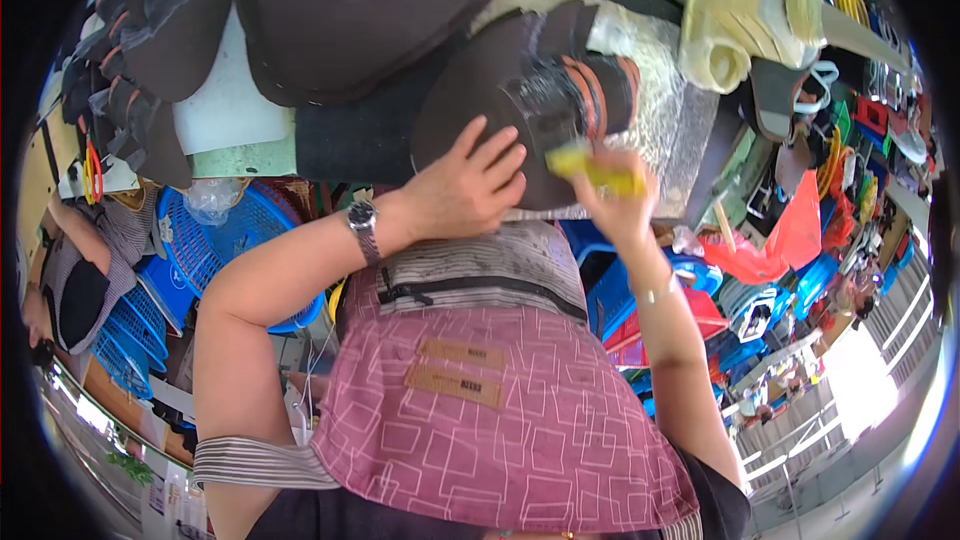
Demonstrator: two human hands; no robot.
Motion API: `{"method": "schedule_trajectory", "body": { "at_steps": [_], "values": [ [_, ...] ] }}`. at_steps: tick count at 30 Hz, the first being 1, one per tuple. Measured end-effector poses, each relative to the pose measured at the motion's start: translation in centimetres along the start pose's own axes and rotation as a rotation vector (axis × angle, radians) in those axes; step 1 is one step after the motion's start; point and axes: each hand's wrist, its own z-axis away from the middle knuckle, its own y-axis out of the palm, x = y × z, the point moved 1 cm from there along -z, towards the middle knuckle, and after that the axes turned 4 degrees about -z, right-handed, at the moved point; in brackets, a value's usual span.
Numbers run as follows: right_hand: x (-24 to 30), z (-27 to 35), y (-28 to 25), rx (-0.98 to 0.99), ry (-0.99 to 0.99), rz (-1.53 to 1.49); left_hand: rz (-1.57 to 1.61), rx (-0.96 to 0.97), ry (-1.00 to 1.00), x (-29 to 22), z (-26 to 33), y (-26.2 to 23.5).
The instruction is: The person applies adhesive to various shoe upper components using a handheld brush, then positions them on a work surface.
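Gluing, I judge: my left hand (468,185) lies spread, pressing the dark shoe upper (520,90); my right hand (612,202) pinches a yellow brush (592,170). Next needs even strokes.

Free room is scarce at the frame's centre: the left hand (468,183) lies flat on a dark brown shoe piece (510,90), and the right hand (615,202) crowds in just beside it. Upper left, a stack of dark pieces (135,50) blocks that side; a large brown piece (350,15) fills the top. Upper right, a cream roll (740,15) stands (tilted). The silvery sheet (665,120) between offers the only bare strip.
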Motion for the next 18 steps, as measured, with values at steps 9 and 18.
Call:
{"method": "schedule_trajectory", "body": {
  "at_steps": [9, 18],
  "values": [
    [2.9, -6.4, 2.3, -0.04, 0.278, -0.207, -0.025, 0.062, -0.006, -0.3, 0.5, 0.1],
    [-0.7, -8.0, -5.2, -0.657, 0.364, -0.496, -0.022, -0.269, -0.248, 0.7, -0.2, -7.8]
  ]
}}
